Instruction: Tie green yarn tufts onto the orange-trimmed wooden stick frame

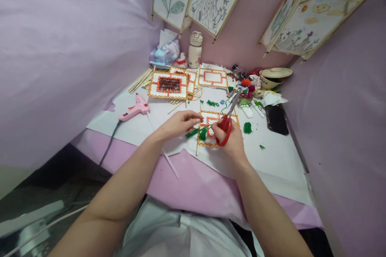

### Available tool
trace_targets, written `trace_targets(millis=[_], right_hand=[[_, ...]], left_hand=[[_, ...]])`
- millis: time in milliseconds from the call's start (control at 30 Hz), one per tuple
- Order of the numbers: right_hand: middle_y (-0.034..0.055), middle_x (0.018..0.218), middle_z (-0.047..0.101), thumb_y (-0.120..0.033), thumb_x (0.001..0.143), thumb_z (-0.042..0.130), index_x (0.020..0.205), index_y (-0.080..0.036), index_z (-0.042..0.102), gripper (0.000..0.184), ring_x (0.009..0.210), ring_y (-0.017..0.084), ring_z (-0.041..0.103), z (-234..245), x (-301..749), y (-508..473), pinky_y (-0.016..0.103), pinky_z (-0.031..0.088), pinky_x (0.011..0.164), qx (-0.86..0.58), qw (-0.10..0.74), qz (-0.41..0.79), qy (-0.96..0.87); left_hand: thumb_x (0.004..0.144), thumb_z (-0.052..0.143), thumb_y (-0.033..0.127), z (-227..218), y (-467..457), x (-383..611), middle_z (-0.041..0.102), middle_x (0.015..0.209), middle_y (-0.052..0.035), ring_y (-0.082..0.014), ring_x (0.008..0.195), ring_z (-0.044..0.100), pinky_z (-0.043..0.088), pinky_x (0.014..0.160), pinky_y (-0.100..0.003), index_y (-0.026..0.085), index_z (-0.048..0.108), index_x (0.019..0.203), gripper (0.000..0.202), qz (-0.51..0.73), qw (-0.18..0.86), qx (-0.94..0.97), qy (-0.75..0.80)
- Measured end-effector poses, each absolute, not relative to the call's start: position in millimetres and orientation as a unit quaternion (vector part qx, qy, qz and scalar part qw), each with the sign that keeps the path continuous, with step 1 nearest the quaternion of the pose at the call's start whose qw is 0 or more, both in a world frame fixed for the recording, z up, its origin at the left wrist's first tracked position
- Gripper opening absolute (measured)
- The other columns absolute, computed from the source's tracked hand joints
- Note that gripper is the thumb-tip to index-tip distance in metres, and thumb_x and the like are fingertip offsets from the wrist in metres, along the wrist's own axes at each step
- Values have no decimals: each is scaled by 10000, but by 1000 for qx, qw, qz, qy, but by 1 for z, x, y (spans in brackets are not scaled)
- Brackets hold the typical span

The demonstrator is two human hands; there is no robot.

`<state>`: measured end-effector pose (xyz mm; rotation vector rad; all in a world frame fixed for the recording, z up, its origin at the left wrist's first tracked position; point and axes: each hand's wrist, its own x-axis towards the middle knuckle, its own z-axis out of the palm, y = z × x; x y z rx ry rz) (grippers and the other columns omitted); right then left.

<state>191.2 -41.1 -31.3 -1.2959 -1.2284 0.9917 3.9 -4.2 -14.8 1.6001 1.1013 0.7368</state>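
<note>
Red-handled scissors (226, 125) are in my right hand (235, 140), their blades pointing up and away from me. The thumb and fingertips of that hand also pinch a green yarn strand, with a green yarn tassel (203, 133) beside them. My left hand (182, 122) reaches in from the left, its fingers stretched toward the tassel and slightly apart, holding nothing visible. Another green tassel (192, 133) lies just below it. Beneath both hands is a stick frame (199, 141) with orange and yellow looped trim, partly hidden by my right hand.
A pink glue gun (137, 107) with a cord lies left. Trimmed frames (169, 85), a bottle (195, 50) and a tissue pack (165, 50) stand behind. A green yarn bundle (247, 127), phone (276, 119), yarn balls (246, 82) and lidded bowl (271, 80) are right.
</note>
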Motion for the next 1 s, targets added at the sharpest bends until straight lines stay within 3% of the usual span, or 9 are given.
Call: trace_targets(millis=[133, 367, 467, 633, 900, 1000], right_hand=[[-34, 699, 590, -304, 721, 668, 809, -196, 505, 214, 522, 87, 500, -32, 191, -43, 220, 406, 480, -530, 516, 425, -521], [-42, 675, 575, -293, 718, 665, 813, -196, 510, 206, 527, 86, 495, -31, 191, -43, 218, 399, 492, -545, 531, 398, -514], [-42, 663, 572, -312, 718, 677, 811, -195, 514, 220, 530, 89, 499, -29, 191, -43, 222, 400, 501, -547, 536, 400, -504], [-37, 617, 569, -415, 770, 661, 867, -197, 536, 269, 524, 113, 519, -25, 194, -49, 240, 397, 503, -494, 525, 484, -496], [4, 610, 591, -568, 851, 531, 886, -193, 610, 384, 536, 131, 497, -31, 196, -56, 266, 389, 544, -391, 444, 626, -508], [23, 729, 647, -574, 839, 552, 885, -197, 597, 383, 541, 121, 502, -30, 194, -57, 261, 393, 540, -386, 433, 639, -506]], left_hand=[[770, 659, 283, -23, -10, 19, 673, 720, -23, -102, 564, 578, 431, 523, -211, 145, 671, 1068, 329, 290, 608, 632, 385], [721, 717, 154, -25, -12, 29, 671, 615, -11, -94, 536, 608, 490, 552, -199, 118, 681, 835, 125, 318, 632, 563, 427], [748, 712, 158, -21, -13, 27, 693, 650, -36, -76, 524, 609, 498, 531, -167, 108, 686, 759, 57, 306, 673, 523, 423], [790, 675, 120, -18, -5, 19, 732, 800, -83, -81, 587, 660, 458, 434, -98, 101, 687, 799, 24, 335, 774, 332, 423], [861, 601, 105, -14, 7, 4, 724, 939, -73, -11, 499, 606, 360, 313, -34, 104, 686, 835, 89, 397, 801, 161, 418], [872, 598, 127, -10, 8, 0, 711, 964, -76, 21, 442, 541, 312, 283, -21, 104, 684, 820, 103, 408, 804, 135, 411]])
